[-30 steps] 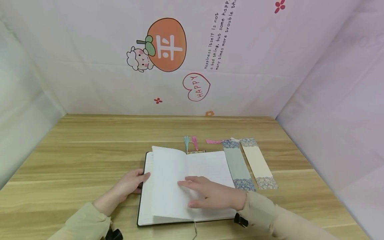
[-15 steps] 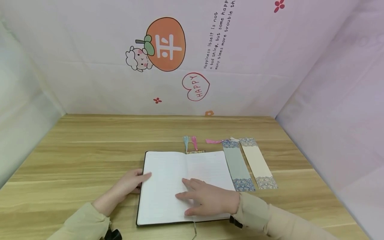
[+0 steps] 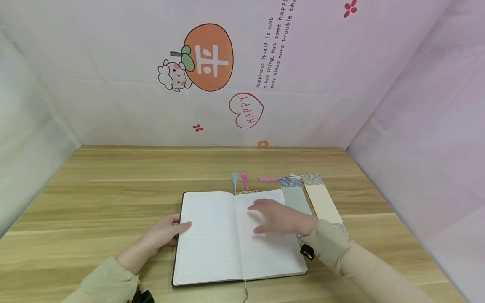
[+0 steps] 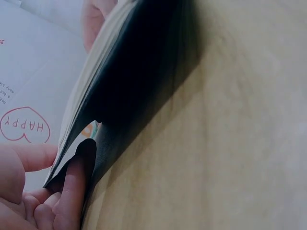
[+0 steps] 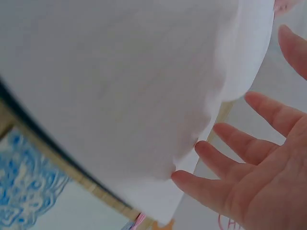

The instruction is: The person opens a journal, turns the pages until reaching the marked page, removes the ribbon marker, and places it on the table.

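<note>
Notebook (image 3: 208, 240) laid open on table (image 3: 113, 181), near edge centre. Its left edge is gripped by left hand (image 3: 163, 232), thumb on page, fingers curled under cover. Right hand (image 3: 282, 216) is held over the right page, fingers spread, nothing grasped; page contact can't be told. Green bookmark (image 3: 296, 198) is placed just right of notebook, partly hidden by right arm; cream bookmark (image 3: 322, 202) is set beyond it. Blue tassel (image 3: 234, 181) and pink tassel (image 3: 244, 180) are seen at notebook's top edge.

Smooth, matt paper notebook pages (image 3: 208, 240)
</note>
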{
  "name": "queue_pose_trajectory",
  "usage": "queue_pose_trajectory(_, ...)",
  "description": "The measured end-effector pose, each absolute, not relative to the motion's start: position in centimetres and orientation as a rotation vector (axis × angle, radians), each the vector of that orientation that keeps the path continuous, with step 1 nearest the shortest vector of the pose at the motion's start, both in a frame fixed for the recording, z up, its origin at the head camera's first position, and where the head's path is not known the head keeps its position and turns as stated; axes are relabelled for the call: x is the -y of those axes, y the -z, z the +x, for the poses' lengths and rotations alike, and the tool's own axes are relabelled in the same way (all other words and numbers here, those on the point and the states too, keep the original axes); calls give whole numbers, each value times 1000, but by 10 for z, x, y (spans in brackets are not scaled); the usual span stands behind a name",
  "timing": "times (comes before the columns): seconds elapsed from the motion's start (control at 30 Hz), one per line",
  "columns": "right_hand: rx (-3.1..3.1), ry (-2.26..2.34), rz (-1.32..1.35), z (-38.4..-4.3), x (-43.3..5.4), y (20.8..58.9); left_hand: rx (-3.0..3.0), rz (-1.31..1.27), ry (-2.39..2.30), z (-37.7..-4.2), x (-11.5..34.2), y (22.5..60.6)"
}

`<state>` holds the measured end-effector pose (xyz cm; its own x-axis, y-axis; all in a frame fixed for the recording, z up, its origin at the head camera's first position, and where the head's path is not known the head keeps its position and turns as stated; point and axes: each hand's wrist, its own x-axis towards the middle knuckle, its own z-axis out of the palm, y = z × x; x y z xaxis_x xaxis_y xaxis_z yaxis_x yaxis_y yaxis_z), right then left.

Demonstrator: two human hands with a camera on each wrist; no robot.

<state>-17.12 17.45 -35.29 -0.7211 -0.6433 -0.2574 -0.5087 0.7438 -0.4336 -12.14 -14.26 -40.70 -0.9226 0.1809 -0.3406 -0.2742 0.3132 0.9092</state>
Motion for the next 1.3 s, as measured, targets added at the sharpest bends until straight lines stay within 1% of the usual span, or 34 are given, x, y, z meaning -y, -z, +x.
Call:
queue_pose_trajectory(0.3,-2720,256,-857,-188,-191,361,-2201,-85,-1648,-121,142,407)
queue_pose_trajectory(0.47,-2750,263,-756,-194,-198,364,-2208,-80,-1641,-122,142,408)
queue_pose_trajectory(0.7,-2748,251,-738,-202,-202,364,-2208,-68,-1645,-121,142,408)
queue_pose_trajectory(1.07,-2716,230,-634,-211,-204,368,-2218,-69,-1633,-122,143,410)
queue_pose_trajectory(1.3,-2726,199,-639,-211,-200,370,-2209,-60,-1640,-123,143,411)
